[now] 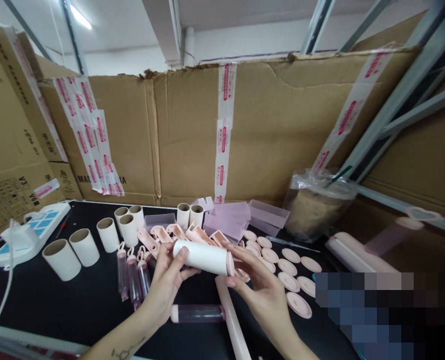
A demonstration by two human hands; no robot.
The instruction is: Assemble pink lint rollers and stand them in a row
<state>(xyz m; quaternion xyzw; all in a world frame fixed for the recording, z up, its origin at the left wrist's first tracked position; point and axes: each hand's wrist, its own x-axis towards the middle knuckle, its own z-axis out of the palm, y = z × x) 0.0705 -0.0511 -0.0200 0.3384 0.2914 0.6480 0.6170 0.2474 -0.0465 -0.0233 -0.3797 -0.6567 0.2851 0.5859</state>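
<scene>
Two hands, left hand (167,285) and right hand (262,290), grip a white roll (203,257) sideways above the black desk (75,305), right fingertips on its pink end cap (230,263), steadying it.

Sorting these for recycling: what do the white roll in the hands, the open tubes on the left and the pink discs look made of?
White roll: likely paper, matte, with a pink plastic-looking end. Open tubes: likely cardboard, brown inside. Pink discs: likely plastic, smooth, moulded rims.
</scene>
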